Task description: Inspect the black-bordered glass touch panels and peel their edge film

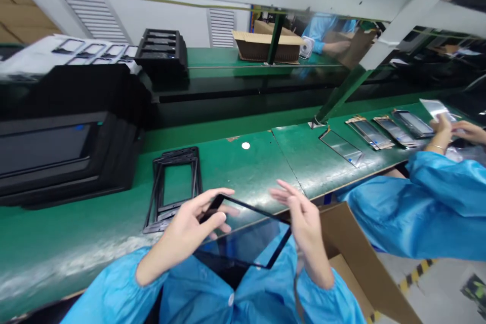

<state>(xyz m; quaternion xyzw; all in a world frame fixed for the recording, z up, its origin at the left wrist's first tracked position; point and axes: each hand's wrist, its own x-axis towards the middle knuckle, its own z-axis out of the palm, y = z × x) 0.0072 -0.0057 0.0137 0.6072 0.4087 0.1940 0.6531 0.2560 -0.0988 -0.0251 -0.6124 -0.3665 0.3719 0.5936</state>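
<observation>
A clear glass touch panel with a black border [261, 240] is held tilted in front of my body, above my lap. My left hand [199, 223] grips its left end, thumb on the top face and fingers underneath, seen through the glass. Beside the panel's right edge is my right hand [304, 215], its fingers stretched out and apart; whether its palm touches the edge I cannot tell. Just beyond my left hand, a small stack of black rectangular frames [178, 182] lies on the green bench [235, 172].
Black trays [68, 147] are stacked at left. An open cardboard box [360, 258] stands below the bench edge on my right. A green post [337, 98] rises from the bench. At right, a co-worker's hands [442, 129] hold a panel near several glass panels [370, 131].
</observation>
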